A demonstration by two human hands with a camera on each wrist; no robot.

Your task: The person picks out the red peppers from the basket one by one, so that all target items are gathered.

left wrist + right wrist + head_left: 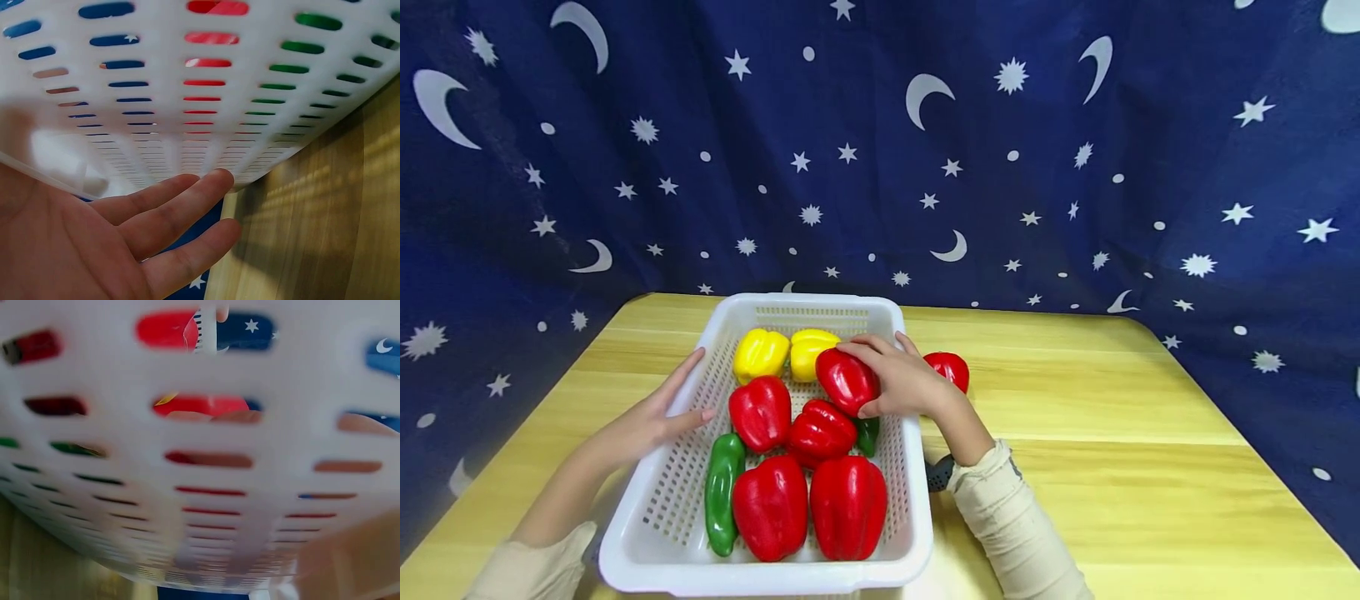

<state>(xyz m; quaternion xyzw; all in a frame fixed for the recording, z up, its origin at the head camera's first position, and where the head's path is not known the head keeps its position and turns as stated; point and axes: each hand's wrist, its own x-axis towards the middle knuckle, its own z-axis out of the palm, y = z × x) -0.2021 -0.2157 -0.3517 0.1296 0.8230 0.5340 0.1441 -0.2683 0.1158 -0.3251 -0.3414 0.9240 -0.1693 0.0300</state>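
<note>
A white slotted plastic basket [760,579] stands on the table. My right hand [904,379] reaches over its right rim and grips a red bell pepper [846,382] from above, fingers on the far side and thumb on the near side. At the left rim my left hand [651,421] has its thumb across the edge and its other fingers extended. In the left wrist view those fingers [178,212] lie loosely outside the slotted wall. Around the gripped pepper are yellow bell peppers [762,355], several red ones [771,508] and a long green pepper [724,493].
Another red bell pepper [951,369] lies on the wooden table [1112,467] just outside the basket's right wall. More green [867,435] shows beneath the peppers at the basket's right. A dark blue cloth [865,108] with moons and stars hangs behind the table.
</note>
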